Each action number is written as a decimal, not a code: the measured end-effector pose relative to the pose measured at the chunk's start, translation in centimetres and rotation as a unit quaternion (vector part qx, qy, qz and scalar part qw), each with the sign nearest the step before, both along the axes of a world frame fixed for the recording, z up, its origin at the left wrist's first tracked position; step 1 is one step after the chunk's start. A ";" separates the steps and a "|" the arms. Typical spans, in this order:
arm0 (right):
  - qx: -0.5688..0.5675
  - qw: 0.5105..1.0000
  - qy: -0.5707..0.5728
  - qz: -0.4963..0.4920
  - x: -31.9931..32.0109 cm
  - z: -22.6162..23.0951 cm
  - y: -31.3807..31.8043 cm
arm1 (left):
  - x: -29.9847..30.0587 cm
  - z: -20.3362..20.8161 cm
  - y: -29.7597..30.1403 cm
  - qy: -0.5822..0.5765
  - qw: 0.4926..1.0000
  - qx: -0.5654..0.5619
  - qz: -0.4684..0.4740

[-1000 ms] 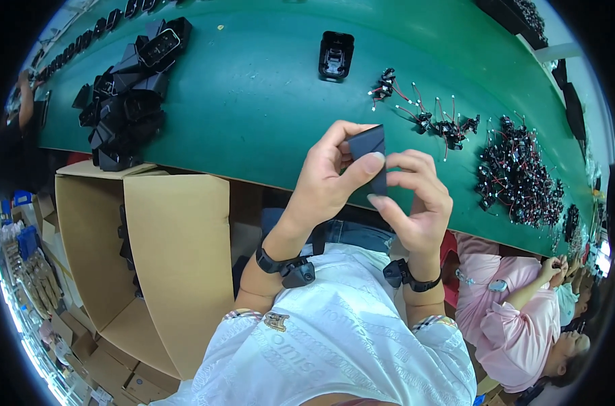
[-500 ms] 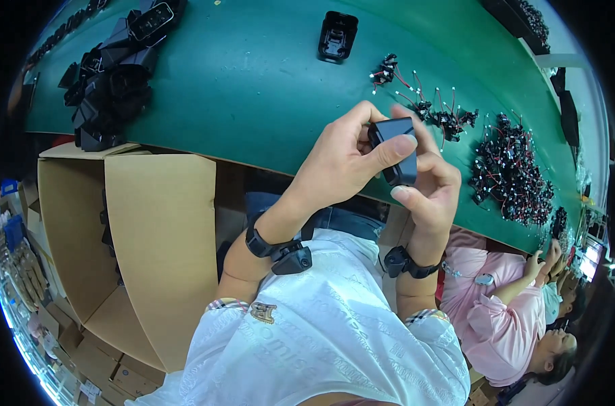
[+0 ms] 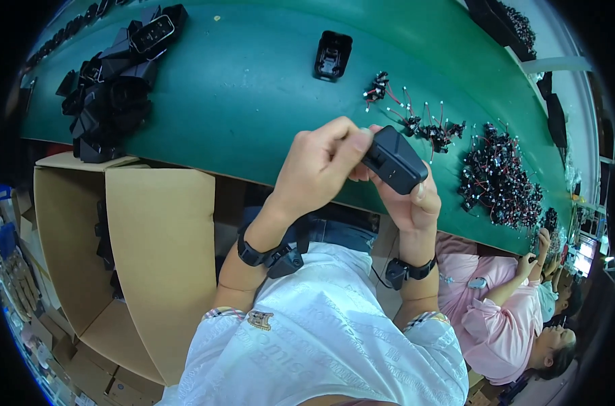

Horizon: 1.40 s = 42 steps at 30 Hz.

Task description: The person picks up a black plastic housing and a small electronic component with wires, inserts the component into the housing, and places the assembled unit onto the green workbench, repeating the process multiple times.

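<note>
Both my hands hold one black plastic housing (image 3: 397, 162) over the front edge of the green table. My left hand (image 3: 319, 162) grips its left end, thumb on top and fingers curled beneath. Around its right and lower side are the fingers of my right hand (image 3: 415, 206), the thumb at its near corner. A slot and small contacts show on the face turned up. Farther back on the table lies an open black shell (image 3: 332, 56). Beyond my right hand sit several small black parts with red wires (image 3: 437, 133).
A large heap of wired parts (image 3: 500, 177) lies to the right. At the left is a pile of black housings (image 3: 114, 88). An open cardboard box (image 3: 160, 271) stands below the table's left edge. A co-worker in pink (image 3: 503, 308) sits at the right.
The housing has turned in my hands, so its slotted face now shows. My left hand has shifted to its left end. The whole view has moved slightly.
</note>
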State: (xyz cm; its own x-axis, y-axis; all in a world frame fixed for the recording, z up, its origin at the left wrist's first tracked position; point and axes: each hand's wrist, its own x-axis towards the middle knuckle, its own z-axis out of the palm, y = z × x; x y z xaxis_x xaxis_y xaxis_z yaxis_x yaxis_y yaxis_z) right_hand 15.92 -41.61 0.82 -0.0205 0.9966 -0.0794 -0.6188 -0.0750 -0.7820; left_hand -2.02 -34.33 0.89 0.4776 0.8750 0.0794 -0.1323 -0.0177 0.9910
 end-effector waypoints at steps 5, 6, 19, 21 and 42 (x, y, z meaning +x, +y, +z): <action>0.167 0.931 -0.324 -0.018 2.4 4.1 7.2 | -1.0 -3.5 1.8 -0.031 0.980 0.043 0.194; 0.242 0.811 -0.530 -0.052 3.6 5.1 9.9 | -1.3 -4.2 2.1 -0.001 0.973 0.046 0.227; 0.228 0.517 -0.824 -0.033 3.0 0.5 32.7 | -1.0 -3.2 1.7 0.111 0.964 0.123 0.210; 0.210 0.523 -0.825 -0.042 3.0 -0.3 33.4 | -0.9 -3.6 1.9 0.113 0.960 0.145 0.212; 0.248 0.531 -0.808 0.069 5.5 4.4 11.8 | 0.9 -0.1 8.8 0.331 0.856 0.341 0.202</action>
